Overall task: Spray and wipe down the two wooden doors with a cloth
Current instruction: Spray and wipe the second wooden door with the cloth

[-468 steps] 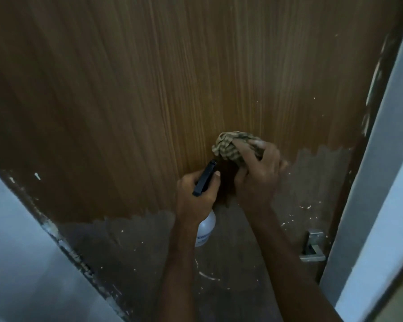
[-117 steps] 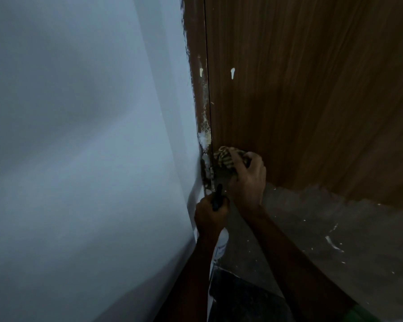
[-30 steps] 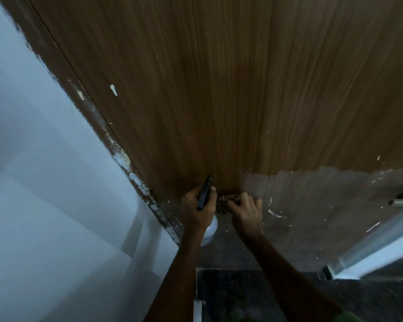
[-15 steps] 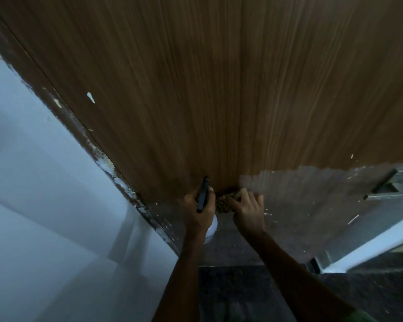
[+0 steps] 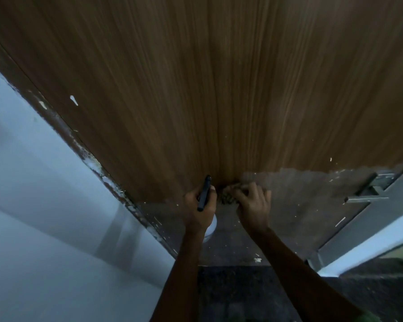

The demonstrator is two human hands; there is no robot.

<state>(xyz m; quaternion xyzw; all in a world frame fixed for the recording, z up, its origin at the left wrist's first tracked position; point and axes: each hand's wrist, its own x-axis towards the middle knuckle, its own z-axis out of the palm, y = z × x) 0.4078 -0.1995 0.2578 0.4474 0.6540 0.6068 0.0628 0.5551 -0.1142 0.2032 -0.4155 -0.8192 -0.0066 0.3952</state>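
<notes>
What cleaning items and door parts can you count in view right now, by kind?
Spray bottle, gripped in the left hand: 1
Cloth, bunched under the right hand against the door: 1
Wooden door: 1
Metal door handle: 1
Total: 4

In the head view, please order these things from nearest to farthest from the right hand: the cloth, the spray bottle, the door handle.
From the right hand:
1. The cloth, bunched under its fingers against the door.
2. The spray bottle, just to the left, held by the left hand.
3. The door handle, far to the right at the door's edge.
</notes>
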